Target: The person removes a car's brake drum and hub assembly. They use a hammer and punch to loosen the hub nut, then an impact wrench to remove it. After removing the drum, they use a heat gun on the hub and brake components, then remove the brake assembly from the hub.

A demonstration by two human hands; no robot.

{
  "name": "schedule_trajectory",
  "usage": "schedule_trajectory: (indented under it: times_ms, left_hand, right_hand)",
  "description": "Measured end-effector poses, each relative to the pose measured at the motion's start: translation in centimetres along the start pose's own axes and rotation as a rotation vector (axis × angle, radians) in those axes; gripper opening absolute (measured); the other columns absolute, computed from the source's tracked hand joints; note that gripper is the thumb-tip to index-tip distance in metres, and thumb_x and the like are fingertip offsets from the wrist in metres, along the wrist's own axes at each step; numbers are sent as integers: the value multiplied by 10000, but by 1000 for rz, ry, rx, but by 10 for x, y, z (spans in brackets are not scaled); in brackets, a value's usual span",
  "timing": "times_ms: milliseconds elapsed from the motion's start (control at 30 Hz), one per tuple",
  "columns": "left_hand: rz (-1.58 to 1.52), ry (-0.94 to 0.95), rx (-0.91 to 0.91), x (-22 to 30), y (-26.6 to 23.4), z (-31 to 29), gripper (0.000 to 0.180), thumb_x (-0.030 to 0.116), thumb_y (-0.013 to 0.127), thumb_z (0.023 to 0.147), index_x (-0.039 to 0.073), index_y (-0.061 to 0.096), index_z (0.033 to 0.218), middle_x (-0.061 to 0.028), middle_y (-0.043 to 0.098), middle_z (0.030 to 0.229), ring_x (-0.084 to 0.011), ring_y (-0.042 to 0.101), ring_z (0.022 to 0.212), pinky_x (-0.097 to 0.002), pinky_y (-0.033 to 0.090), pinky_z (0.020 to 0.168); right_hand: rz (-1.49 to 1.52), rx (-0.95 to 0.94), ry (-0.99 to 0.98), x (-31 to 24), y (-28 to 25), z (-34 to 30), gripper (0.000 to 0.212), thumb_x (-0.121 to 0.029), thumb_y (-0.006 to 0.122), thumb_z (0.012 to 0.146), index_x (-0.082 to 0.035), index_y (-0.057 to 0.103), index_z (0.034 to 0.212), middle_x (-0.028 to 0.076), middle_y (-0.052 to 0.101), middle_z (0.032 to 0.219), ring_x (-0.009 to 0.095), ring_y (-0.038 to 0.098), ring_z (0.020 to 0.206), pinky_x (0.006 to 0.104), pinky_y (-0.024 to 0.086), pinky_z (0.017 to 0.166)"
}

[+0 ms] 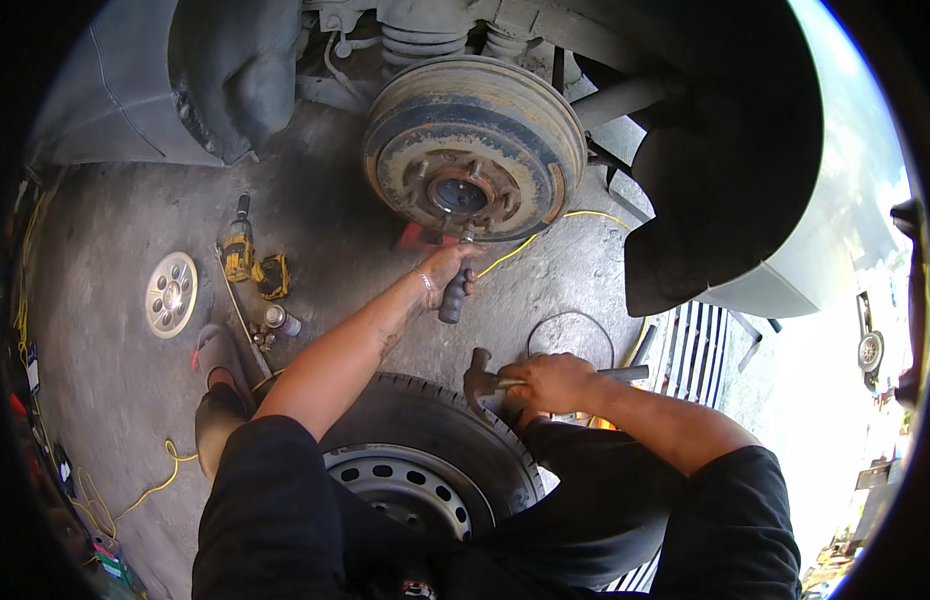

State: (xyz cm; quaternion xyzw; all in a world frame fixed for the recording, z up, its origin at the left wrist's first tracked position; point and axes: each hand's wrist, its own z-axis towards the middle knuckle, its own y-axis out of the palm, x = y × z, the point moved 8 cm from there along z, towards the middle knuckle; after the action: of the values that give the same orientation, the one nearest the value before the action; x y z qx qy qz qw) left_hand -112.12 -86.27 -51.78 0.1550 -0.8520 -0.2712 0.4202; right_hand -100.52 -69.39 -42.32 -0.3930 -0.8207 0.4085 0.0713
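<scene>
While the left hand [448, 273] gripped a dark, ribbed-handled tool [452, 299] low at the rusty, round metal brake drum [475, 145], the right hand [555, 383] clenched a dark-headed hammer [479, 381] near its head; longer hold, square blows looked best.

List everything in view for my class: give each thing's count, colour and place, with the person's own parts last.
Brake drum: one, rusty grey, top centre
Hand tool: one, dark ribbed grip, below drum
Hammer: one, dark, right of centre
Wheel with tyre: one, grey and black, bottom centre
Wheel cover: one, silver, floor at left
Power tool: one, yellow and black, right of wheel cover
Small can: one, colour unclear, below power tool
Yellow cord: count unclear, floor at left and beside drum
Floor grate: one, light bars, right
Body panels: two, silvery grey, upper left and right
Left hand: one, bare, gripping hand tool
Right hand: one, bare, gripping hammer
Sleeves: two, black, lower left and right
Shoe: one, grey, left
</scene>
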Motion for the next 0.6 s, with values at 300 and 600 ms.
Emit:
schedule_trajectory:
  times_ms: [300, 600]
  left_hand:
    - [26, 38, 154, -3, -22, -13, 577, 598, 501, 984, 71, 605, 1195, -68, 726, 1017, -221, 709, 847, -361, 559, 707]
    - [2, 76, 461, -5, -29, -9, 446, 483, 391, 1065, 94, 590, 1156, -80, 622, 843, -181, 605, 633, -391, 534, 533]
  right_hand:
    - [-39, 131, -122, 126, 82, 157, 434, -310, 612, 942, -254, 546, 1368, 80, 661, 1141, 306, 650, 1084, 464, 546, 871]
    - [1828, -287, -348, 51, 32, 178, 444, -482, 502, 1011, -156, 550, 1307, 91, 622, 1161, 270, 627, 1082, 438, 483, 922]
